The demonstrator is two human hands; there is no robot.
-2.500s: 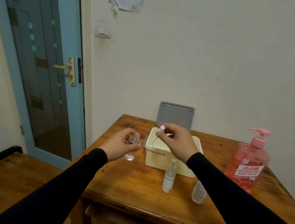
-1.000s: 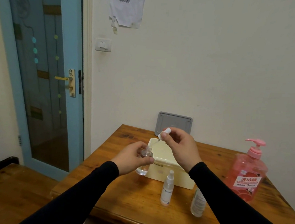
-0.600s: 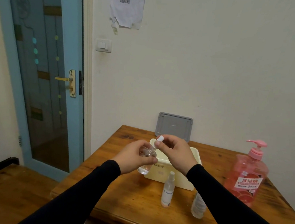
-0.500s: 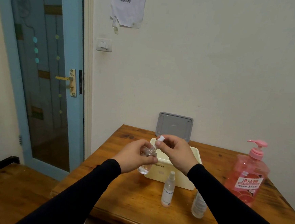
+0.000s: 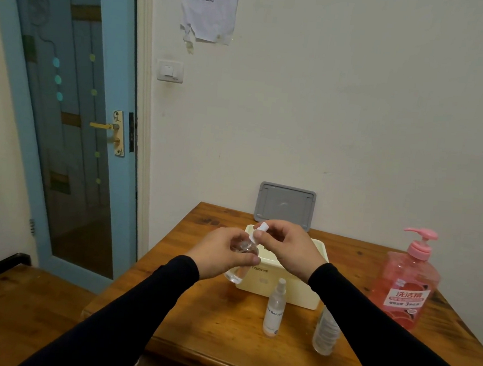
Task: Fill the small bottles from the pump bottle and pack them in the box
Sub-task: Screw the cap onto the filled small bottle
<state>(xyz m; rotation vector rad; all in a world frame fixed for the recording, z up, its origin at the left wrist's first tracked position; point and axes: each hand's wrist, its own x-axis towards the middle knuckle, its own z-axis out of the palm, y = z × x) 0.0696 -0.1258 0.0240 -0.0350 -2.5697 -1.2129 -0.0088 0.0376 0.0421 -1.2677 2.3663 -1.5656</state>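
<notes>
My left hand (image 5: 220, 250) grips a small clear bottle (image 5: 239, 265), held tilted above the table in front of the cream box (image 5: 289, 290). My right hand (image 5: 288, 248) pinches its white spray cap (image 5: 260, 230), which sits at the bottle's neck. Two more small bottles stand near the table's front edge: one with a white spray top (image 5: 275, 309) and one clear bottle (image 5: 326, 332) partly behind my right sleeve. The pink pump bottle (image 5: 407, 285) stands at the right.
A grey lid (image 5: 284, 205) leans against the wall behind the box. The wooden table (image 5: 218, 314) ends just below the bottles. A blue door (image 5: 66, 111) is at the left, with a lower wooden surface (image 5: 16, 309) beside the table.
My right hand brought the white spray cap down from above onto the neck of the bottle in my left hand. Both hands moved closer together.
</notes>
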